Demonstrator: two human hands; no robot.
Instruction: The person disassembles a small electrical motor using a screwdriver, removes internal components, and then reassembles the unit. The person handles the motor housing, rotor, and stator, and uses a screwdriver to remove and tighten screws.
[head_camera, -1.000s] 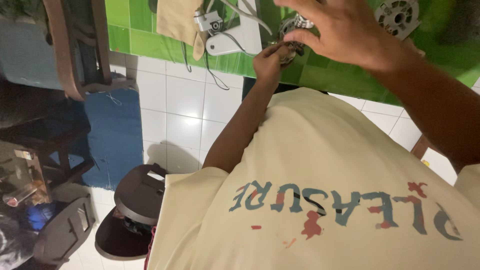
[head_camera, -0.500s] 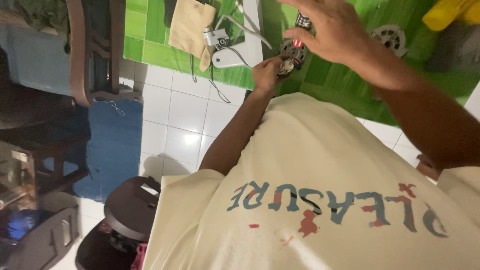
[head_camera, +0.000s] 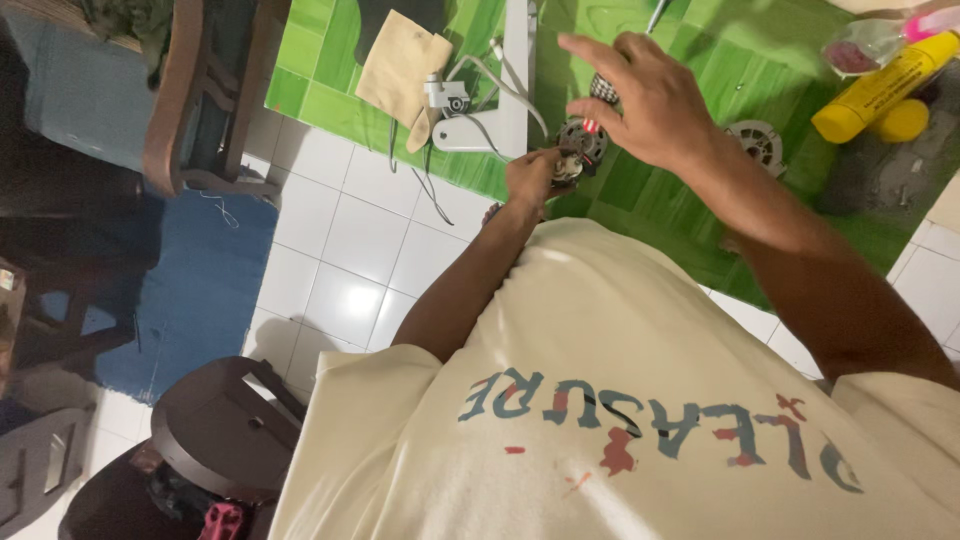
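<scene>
Green mat (head_camera: 690, 215) edge beneath both hands; motor (head_camera: 580, 140) between.

— What have your hands got there over the green mat (head_camera: 700, 60)?

— Your left hand (head_camera: 532, 175) pinches a small round motor part (head_camera: 580, 140) at the mat's near edge; your right hand (head_camera: 650, 100) hovers spread just above it. A yellow bottle (head_camera: 880, 85) lies at the mat's far right.
</scene>
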